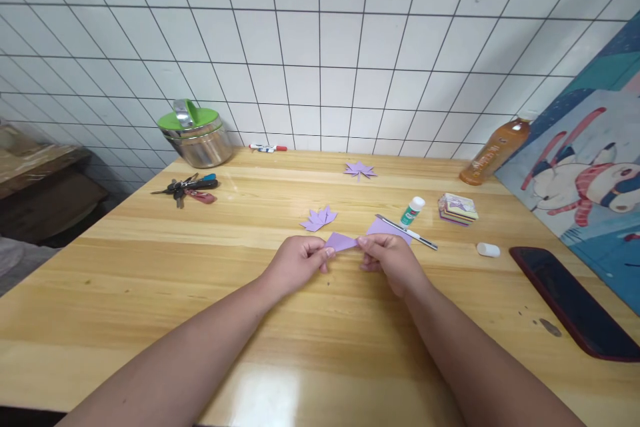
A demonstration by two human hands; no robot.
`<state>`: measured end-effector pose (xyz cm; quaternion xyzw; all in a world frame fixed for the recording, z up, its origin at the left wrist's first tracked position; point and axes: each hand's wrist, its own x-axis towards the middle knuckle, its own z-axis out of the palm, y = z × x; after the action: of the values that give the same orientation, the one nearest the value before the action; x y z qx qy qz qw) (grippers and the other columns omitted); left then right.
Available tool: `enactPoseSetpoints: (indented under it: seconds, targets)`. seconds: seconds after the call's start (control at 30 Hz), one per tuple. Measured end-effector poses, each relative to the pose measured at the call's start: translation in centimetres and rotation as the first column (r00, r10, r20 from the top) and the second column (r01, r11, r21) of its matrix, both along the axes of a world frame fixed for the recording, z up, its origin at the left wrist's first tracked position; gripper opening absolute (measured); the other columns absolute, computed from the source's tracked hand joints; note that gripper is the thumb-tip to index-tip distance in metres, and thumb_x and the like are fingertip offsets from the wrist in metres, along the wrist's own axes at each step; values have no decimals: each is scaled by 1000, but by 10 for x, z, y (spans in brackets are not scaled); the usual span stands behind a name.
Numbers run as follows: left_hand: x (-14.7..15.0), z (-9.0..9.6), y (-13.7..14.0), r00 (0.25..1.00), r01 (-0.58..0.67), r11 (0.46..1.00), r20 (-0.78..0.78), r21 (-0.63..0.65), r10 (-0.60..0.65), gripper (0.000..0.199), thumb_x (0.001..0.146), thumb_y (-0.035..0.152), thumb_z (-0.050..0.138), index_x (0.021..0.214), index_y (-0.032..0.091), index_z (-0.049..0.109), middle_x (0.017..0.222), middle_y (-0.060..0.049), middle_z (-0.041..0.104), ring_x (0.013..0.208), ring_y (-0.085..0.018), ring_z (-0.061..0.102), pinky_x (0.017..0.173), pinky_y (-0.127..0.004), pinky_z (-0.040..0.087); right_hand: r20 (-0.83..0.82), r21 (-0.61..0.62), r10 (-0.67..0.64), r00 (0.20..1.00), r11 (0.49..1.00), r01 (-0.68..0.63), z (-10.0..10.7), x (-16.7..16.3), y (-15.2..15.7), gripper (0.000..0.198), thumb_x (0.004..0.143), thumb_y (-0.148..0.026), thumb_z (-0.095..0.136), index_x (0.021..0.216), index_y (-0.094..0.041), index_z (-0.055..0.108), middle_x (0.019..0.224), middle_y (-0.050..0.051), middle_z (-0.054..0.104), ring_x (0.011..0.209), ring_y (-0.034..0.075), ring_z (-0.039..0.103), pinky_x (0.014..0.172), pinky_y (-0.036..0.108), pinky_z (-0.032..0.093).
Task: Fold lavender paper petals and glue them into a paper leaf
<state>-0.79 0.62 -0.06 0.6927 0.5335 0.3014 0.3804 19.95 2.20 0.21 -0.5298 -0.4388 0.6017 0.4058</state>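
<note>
A small folded piece of purple paper (341,242) is stretched between my two hands, just above the table. My left hand (299,262) pinches its left end between thumb and fingers. At the right end, my right hand (393,258) grips the pointed corner the same way. Just behind the left hand lies a folded purple paper shape (319,218) with several points. Beside my right hand is a flat purple sheet (379,228), partly covered by a slim utility knife (407,232). A fuller purple paper leaf shape (360,170) rests farther back.
Right of the hands are a glue stick (413,211), its white cap (489,250), a stack of coloured paper (458,209), a phone (575,300) and a tea bottle (497,150). Keys (193,186), a green-lidded metal pot (197,136) and a marker (268,148) sit back left, near the tiled wall.
</note>
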Motion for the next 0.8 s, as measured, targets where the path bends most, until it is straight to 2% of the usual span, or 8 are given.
enactPoseSetpoints:
  seconds: [0.1,0.17,0.23,0.27,0.33,0.47,0.67,0.8]
  targets:
    - [-5,1,4,997,-61,998,38,-28,62,36,79,42,52,55,16,60,48,3,51,47,-9,39,49,-21,27,6,41,-90,996,995,90,0,9,4,35,60,-43,73,76,-13,70,59,2,59,51,10,51,51,26,54]
    - [-6,1,6,994,-79,995,67,-54,82,35,78,41,52,55,16,59,49,3,53,48,-10,41,50,-21,29,24,71,-46,999,997,44,2,7,1,33,65,-44,70,80,-15,70,74,6,64,56,11,54,50,25,54]
    - [-3,1,5,995,-56,997,76,-57,60,34,79,40,52,56,16,59,50,2,54,48,-10,43,50,-21,30,44,69,71,997,995,-74,3,-3,-5,37,68,-44,67,97,-21,67,88,6,65,61,12,57,47,23,53]
    - [-1,0,4,997,-32,998,75,-48,36,34,80,40,51,57,16,59,51,2,55,49,-10,44,50,-21,31,54,67,120,991,990,-123,3,-9,-8,40,67,-42,69,101,-22,65,87,5,65,62,13,58,46,23,52]
    - [4,-2,0,998,16,1000,67,-26,-14,33,81,39,50,60,16,60,55,2,57,52,-11,47,52,-20,32,94,78,175,980,980,-182,2,-20,-13,34,66,-41,69,90,-18,67,76,3,64,60,12,57,46,22,51]
    - [11,-6,-4,995,58,998,76,13,-58,30,82,40,49,70,16,62,64,1,60,60,-12,52,56,-21,36,119,56,127,985,989,-135,0,-28,-15,27,61,-38,72,72,-15,64,58,-1,57,52,10,53,48,23,50]
    - [11,-7,-3,979,95,994,185,-62,-82,30,81,40,52,75,14,65,72,-1,65,70,-15,59,64,-22,42,98,99,122,988,986,-131,0,-25,-13,26,62,-38,71,68,-14,64,57,0,59,49,9,50,50,22,46]
    - [6,-4,1,972,86,989,229,-116,-58,27,79,37,56,74,14,68,76,-4,70,75,-17,63,71,-25,45,31,83,69,997,994,-71,3,-18,-10,31,57,-41,75,66,-13,63,58,1,59,51,10,52,52,23,47]
